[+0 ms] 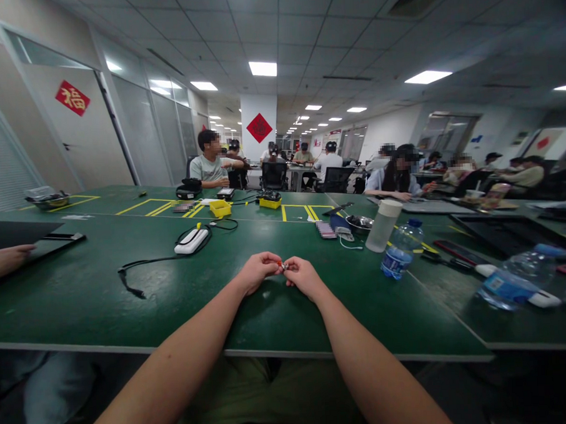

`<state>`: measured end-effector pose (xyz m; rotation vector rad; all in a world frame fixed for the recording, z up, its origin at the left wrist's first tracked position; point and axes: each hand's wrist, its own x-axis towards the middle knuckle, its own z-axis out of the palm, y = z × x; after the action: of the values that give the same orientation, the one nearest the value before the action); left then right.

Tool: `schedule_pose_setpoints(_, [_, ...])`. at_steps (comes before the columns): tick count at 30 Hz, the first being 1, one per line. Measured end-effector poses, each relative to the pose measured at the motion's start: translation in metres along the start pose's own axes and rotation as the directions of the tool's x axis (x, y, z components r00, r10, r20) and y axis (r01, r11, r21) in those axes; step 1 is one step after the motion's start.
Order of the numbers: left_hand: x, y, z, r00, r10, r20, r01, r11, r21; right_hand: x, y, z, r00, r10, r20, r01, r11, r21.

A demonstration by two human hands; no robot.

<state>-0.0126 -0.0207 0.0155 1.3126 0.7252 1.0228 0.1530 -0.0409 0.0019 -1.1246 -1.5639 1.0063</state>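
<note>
Green bench (142, 321) runs wide; from the hands, two blue-labelled bottles (394, 266) sit around three o'clock, two yellow trays (220, 209) between eleven and twelve. Left hand (255, 273) and right hand (304, 276) meet, each grip pinched on one small orange-and-silver piece (284, 266) between them, at the dial's centre. Fingertip adjusting seems the step; next calls for steady, matched pressure.
</note>
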Motion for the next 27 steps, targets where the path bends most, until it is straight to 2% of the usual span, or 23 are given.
schedule_pose_setpoints(17, [0.0023, -0.0052, -0.0029, 1.0, -0.017, -0.009, 0.017, 1.0, 0.01, -0.0014, -0.003, 0.0003, 1.0, -0.005, 0.0, 0.005, 1.0, 0.008])
schedule_pose_setpoints(27, [0.0019, -0.0045, -0.003, 1.0, 0.025, 0.0, -0.025, 0.999, 0.04, -0.001, 0.0007, 0.0003, 1.0, -0.008, -0.006, 0.007, 1.0, -0.011])
